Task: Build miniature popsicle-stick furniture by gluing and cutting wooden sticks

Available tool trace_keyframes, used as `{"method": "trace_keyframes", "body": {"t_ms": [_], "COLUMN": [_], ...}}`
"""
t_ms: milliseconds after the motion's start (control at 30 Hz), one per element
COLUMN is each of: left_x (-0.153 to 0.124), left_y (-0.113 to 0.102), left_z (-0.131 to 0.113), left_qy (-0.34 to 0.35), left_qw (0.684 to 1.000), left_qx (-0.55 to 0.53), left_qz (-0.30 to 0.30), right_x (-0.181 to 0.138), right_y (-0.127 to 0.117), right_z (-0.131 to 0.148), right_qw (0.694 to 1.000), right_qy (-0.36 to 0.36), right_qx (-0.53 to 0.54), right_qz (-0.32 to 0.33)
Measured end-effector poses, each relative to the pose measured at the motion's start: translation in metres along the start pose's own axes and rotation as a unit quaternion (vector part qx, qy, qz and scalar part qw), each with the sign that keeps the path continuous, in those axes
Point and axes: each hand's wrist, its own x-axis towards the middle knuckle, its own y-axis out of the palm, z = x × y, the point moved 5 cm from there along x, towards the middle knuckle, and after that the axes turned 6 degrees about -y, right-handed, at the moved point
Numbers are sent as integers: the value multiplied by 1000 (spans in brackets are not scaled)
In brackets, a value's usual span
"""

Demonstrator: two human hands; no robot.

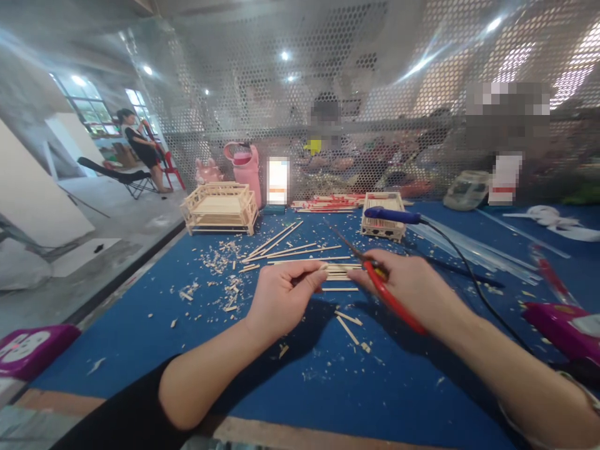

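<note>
My left hand (281, 299) hovers over the blue table mat (328, 381), fingers pinched on a bundle of thin wooden sticks (340, 270) held level. My right hand (412, 284) is closed around red-handled cutters (391, 300), whose blades point up and left just above the sticks. Both hands meet at the middle of the table. Loose sticks (281, 247) and wood chips (220, 281) lie beyond and left of my left hand.
A small wooden bed-like model (220, 209) stands at the back left. A second stick frame (382, 215) carries a blue-handled glue gun (394, 215) with a black cord. Pink bottle (246, 165), clear glue rods (473, 247), a purple object (562, 328) right, mesh screen behind.
</note>
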Motion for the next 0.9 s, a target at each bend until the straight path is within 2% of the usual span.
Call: {"method": "trace_keyframes", "body": {"t_ms": [100, 167, 267, 433, 667, 900], "left_x": [4, 7, 10, 10, 5, 0], "left_y": [-4, -6, -6, -1, 10, 18], "left_z": [1, 3, 8, 12, 19, 19], "left_qy": [14, 13, -17, -75, -194, -237], "left_qw": [999, 998, 999, 997, 976, 958], "left_qx": [38, 48, 25, -31, -66, -73], "left_qz": [-25, -38, -33, 0, 68, 145], "right_x": [8, 9, 7, 7, 9, 25], "right_y": [-2, 0, 6, 10, 10, 10], "right_z": [-41, -60, -69, -61, -76, -91], "right_qw": [986, 974, 966, 965, 957, 953], "right_qy": [96, 117, 124, 128, 163, 205], "right_qx": [-113, -146, -147, -168, -172, -176], "right_qz": [71, 125, 170, 157, 169, 139]}}
